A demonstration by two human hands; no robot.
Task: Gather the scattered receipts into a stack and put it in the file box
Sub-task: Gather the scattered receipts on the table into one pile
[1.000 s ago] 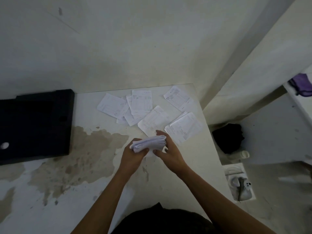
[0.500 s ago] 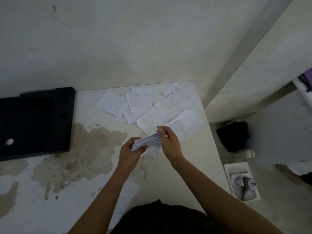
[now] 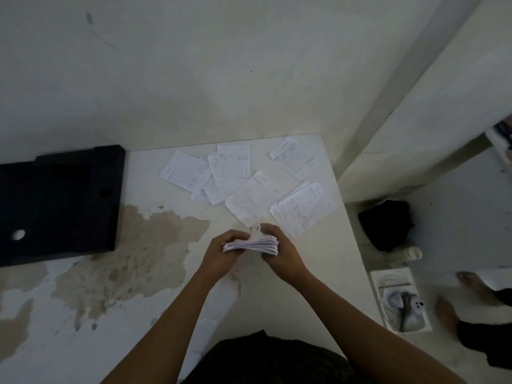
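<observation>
— Now that the right hand (image 3: 282, 254) has slid from the top of the stack (image 3: 250, 244) to its end, what does the head view show?
— Both hands grip the stack, the left hand (image 3: 221, 254) at the other end, squaring it. Loose receipts (image 3: 243, 200) lie just beyond on the table (image 3: 318, 273), with the black file box (image 3: 61, 200) well to the left. I'd judge the gathering unfinished.

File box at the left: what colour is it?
The file box is black, clearest in the head view.
</observation>
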